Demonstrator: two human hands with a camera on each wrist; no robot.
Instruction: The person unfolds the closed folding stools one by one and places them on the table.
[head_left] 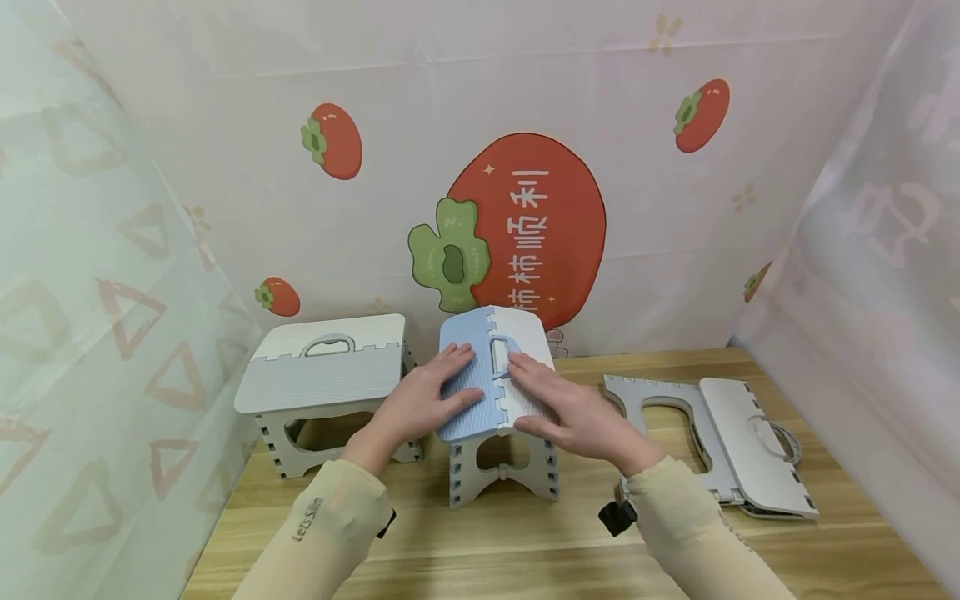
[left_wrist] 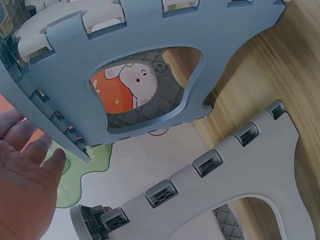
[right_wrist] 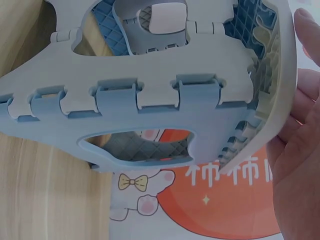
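Note:
A blue and white folding stool (head_left: 468,423) stands unfolded on the wooden table, its top split lengthwise into a blue half and a white half with a carry handle (head_left: 501,357) between them. My left hand (head_left: 429,393) rests with straight fingers on the blue half. On the white half lies my right hand (head_left: 573,408), fingers extended close beside the handle. The left wrist view shows the stool's blue side panel (left_wrist: 145,45) with its cut-out. In the right wrist view the hinged legs (right_wrist: 150,105) are spread under the top, and my right hand (right_wrist: 300,140) is at its edge.
To the left stands a grey and white folding stool (head_left: 322,379), also unfolded. A grey folding stool (head_left: 757,442) lies folded down on the right of the wooden table (head_left: 502,550). Behind is a printed curtain (head_left: 637,275) with persimmons.

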